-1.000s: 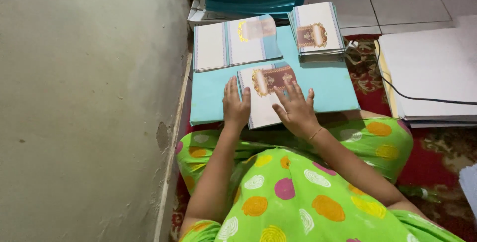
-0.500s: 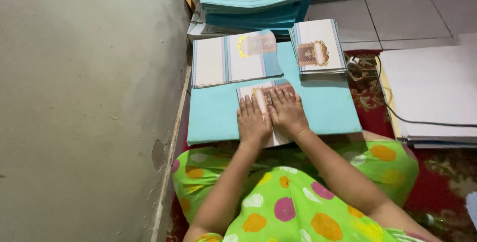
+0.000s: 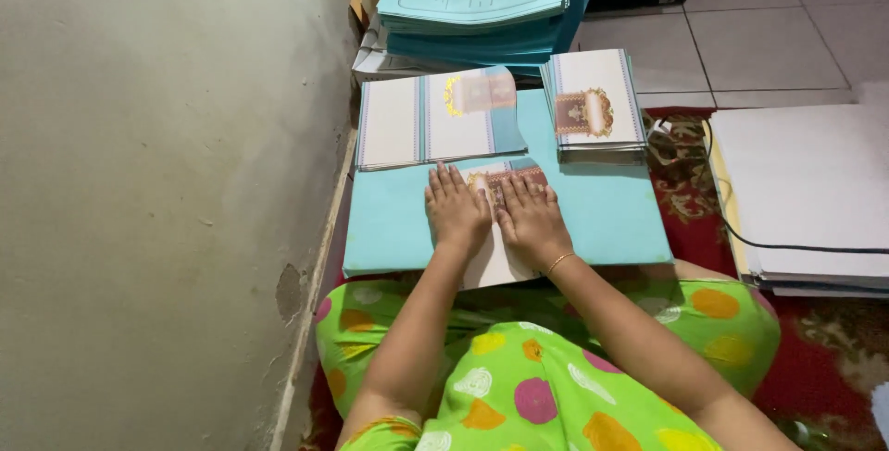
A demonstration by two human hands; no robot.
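— Where are the hands?
— Mid-frame. The left hand (image 3: 456, 210) and right hand (image 3: 530, 221) lie flat, fingers spread, gripping nothing, pressing a folded card (image 3: 495, 261) on the light blue board (image 3: 611, 215).
— And above?
— An opened card (image 3: 435, 118), with a card stack (image 3: 593, 104) to its right.

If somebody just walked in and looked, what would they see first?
Probably the two hands pressed flat side by side on a folded card: the left hand and the right hand cover most of the card, which lies on a light blue board across the person's lap. Next, the bright green dotted dress at the bottom, and the tall stack of blue folders up by the wall.
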